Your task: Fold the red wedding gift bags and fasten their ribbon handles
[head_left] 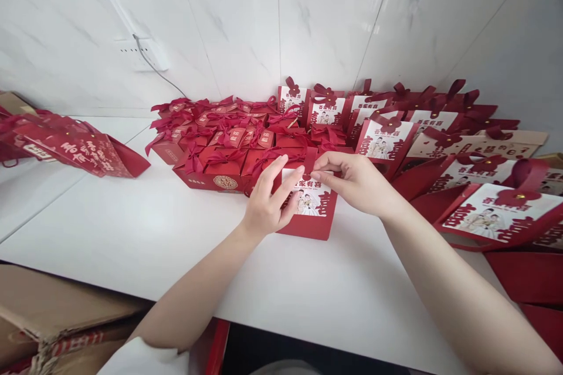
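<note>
A red paper gift bag (pixel 303 228) with a white printed front, a couple drawn on it and red characters, stands upright on the white table before me. My left hand (pixel 268 202) is at its upper left, fingers apart, with fingertips against the front near the top. At the top edge, my right hand (pixel 347 179) pinches the bag by the base of its red strap handle (pixel 310 158). The fingers partly cover the fastening there. Directly behind stand red candy boxes (pixel 215 161) tied with ribbon bows, packed in rows.
Several similar bags (pixel 382 143) with flower clasps fill the right side. More red bags (pixel 88 149) lie at the left. The white table (pixel 132 234) meets a tiled wall with a socket (pixel 141 54) and cable. An opened cardboard carton (pixel 53 304) sits below the front edge.
</note>
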Demonstrator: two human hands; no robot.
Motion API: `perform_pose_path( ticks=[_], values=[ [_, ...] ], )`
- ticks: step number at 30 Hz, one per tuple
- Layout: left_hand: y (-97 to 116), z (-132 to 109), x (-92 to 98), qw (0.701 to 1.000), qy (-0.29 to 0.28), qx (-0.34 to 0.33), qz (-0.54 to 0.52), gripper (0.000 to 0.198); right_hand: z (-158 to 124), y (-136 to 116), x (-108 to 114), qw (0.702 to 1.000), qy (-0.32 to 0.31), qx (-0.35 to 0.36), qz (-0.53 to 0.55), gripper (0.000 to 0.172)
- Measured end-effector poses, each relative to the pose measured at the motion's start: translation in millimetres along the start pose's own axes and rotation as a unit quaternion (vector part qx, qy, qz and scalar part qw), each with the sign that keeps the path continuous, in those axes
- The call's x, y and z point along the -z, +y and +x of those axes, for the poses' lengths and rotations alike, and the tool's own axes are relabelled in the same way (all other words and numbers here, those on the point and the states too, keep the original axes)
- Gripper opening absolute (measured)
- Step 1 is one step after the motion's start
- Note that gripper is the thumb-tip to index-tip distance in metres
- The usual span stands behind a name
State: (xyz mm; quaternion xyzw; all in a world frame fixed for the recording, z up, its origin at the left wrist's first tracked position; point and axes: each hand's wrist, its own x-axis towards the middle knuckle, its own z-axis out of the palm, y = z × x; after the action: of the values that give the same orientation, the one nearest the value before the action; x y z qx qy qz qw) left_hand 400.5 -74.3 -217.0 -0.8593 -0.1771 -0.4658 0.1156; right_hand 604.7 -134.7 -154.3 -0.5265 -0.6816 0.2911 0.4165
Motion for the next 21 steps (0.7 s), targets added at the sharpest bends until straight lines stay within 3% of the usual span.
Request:
perform_pose_path(
  ticks=[6, 21],
  values=[
    [-3.5, -1.4, -2.9, 1.0, -0.017, -0.023, -0.009, 0.059, 1.4, 1.7, -0.4, 1.0, 0.017, -0.005, 0.006, 0.012],
    [-6.1, 1.6, -0.4, 0.997, 0.01, -0.071, 0.042, 0.05, 3.4, 2.0, -4.3, 0.999, 0.037, -0.017, 0.011, 0.01]
  ],
)
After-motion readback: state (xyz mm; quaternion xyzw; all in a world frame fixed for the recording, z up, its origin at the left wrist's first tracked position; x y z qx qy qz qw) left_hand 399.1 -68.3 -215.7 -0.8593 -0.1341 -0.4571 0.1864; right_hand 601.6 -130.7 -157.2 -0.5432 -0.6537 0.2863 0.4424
